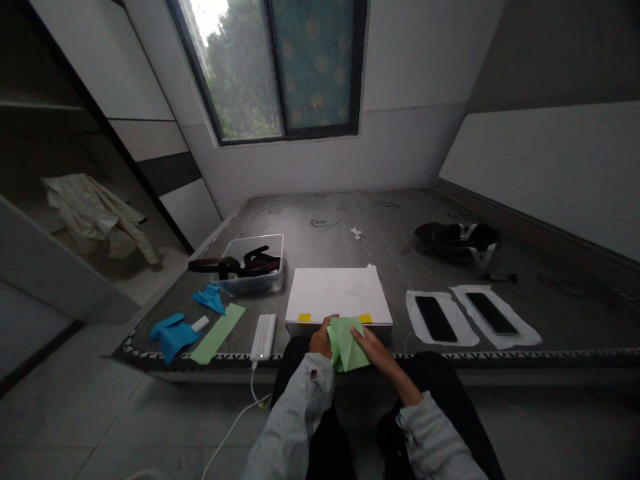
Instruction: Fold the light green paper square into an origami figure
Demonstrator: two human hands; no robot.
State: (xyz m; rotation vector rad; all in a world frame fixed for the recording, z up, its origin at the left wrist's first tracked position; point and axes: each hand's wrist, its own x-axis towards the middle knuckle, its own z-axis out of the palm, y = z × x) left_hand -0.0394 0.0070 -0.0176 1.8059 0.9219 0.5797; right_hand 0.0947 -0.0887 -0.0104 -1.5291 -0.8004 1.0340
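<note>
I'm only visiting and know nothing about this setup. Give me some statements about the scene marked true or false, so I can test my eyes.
1. The left hand and right hand both hold a green folded paper. True.
2. The two black phones lie inside the clear tub. False: they lie on white sheets right of the white box; the tub holds dark belts.
3. A white power bank lies left of the white box. True.
4. The paper strip beside the power bank is red. False: it is green.
</note>
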